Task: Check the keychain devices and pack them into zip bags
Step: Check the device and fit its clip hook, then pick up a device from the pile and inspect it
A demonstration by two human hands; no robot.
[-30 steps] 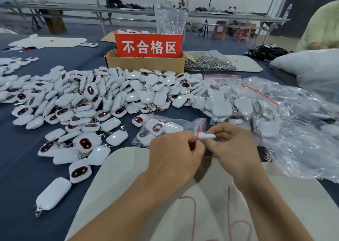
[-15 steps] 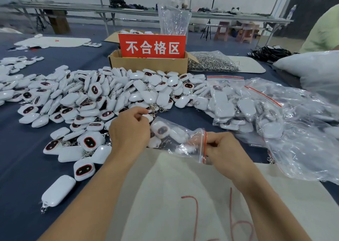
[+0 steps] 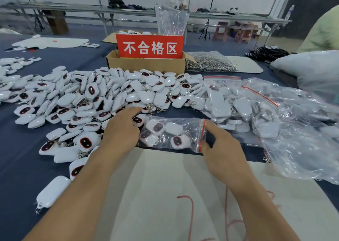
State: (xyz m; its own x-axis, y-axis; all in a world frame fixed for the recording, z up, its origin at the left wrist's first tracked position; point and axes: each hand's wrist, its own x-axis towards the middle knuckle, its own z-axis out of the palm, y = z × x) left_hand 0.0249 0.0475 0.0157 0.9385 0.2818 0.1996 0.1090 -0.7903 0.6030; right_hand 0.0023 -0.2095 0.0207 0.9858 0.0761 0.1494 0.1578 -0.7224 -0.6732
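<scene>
- Keychain devices (image 3: 91, 91) lie loose in a wide heap across the blue table (image 3: 18, 158), left of centre. A few more sit inside the small zip bag (image 3: 174, 132) at the near edge of the heap.
- The left hand (image 3: 121, 128) reaches out flat with straight fingers over the heap's edge and holds nothing. Its fingertips are at a device just beside the bag's closed end.
- The right hand (image 3: 220, 147) grips the bag's red-striped mouth, forefinger above and thumb below.
- Risk: whether the zip strip is pressed fully closed cannot be told. If it is not, lifting the bag by that end could let devices slide out.
- Risk: the flat left hand could nudge loose devices against the bag, so unchecked ones may get mixed with those already packed.
- Risk: the metal rings on the devices could snag or pierce the thin plastic if the bag is dragged over the heap.
- The zip bag holds about four or five devices, some face up, lying flat.
- The cardboard box (image 3: 146, 64) behind the heap carries a red sign (image 3: 150, 47) and shows a few white devices at its top.
- The large clear sacks (image 3: 293, 121) to the right hold filled zip bags.
- A bag of metal rings (image 3: 209, 62) lies beside the box.
</scene>
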